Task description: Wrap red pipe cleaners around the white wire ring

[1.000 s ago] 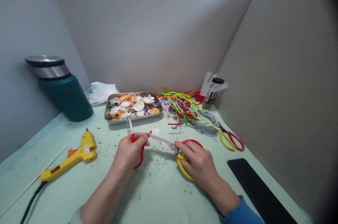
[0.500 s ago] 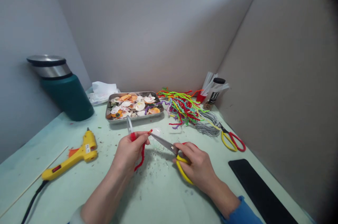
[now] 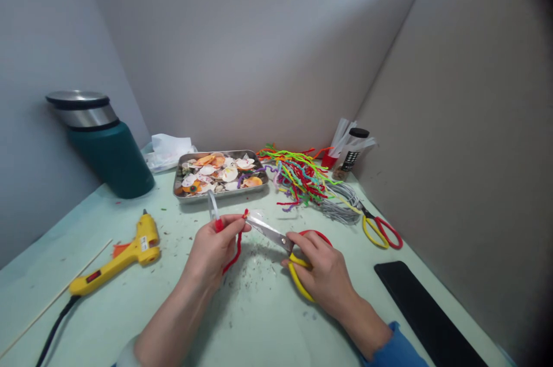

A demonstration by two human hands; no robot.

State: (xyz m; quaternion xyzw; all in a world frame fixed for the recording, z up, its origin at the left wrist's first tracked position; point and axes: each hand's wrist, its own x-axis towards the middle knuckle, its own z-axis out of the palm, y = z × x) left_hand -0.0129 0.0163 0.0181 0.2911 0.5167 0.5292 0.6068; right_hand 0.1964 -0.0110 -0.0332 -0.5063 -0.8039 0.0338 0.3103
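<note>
Scissors (image 3: 276, 236) with red and yellow handles are gripped by the right hand (image 3: 324, 263), right of the lower centre of the frame, and their blades are pointed up and to the left. Compared with half a second ago, the red handle is shown more fully beside the knuckles, so the handles seem to have been spread again. Just left of the blade tips, a red fuzzy strand (image 3: 235, 254) is pinched between the thumb and fingers of the left hand (image 3: 211, 246). Its short end is now stood more upright above the fingertips, and its loose tail is swung slightly to the right. By this, trimming seems to be under way at the short end; whether anything is cut through cannot be told. A pale band (image 3: 212, 204), wound with red at its base, is also held in the left hand. Farther off, a yellow glue gun (image 3: 125, 260) is laid at the left of the frame. Beyond the hands, shells (image 3: 228, 174) are heaped in a metal tray (image 3: 242, 192), with coloured fuzzy strands (image 3: 302, 174) piled to its right.
</note>
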